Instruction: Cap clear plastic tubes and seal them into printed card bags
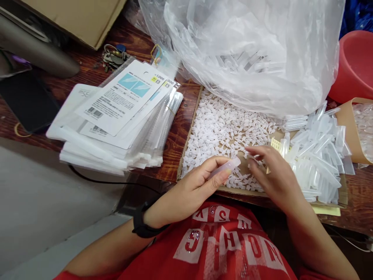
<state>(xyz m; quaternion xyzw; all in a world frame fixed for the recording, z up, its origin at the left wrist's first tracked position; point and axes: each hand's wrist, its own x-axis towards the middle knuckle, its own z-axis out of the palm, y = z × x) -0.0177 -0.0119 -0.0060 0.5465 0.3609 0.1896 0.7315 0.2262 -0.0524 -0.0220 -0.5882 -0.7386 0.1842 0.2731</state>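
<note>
My left hand (194,187) pinches a clear plastic tube (225,167) between thumb and fingers, above the near edge of a cardboard tray (186,144). My right hand (272,173) reaches with curled fingers into the heap of small white caps (224,126) on the tray; whether it holds a cap is hidden. A pile of clear tubes (317,155) lies just right of that hand.
A big clear plastic bag (250,50) of tubes sits behind the tray. Stacked packaged label cards (119,116) lie at left on the wooden table (177,132). Keys (113,56), a cardboard box (75,17), a red bowl (354,64) and a black phone (27,99) are around.
</note>
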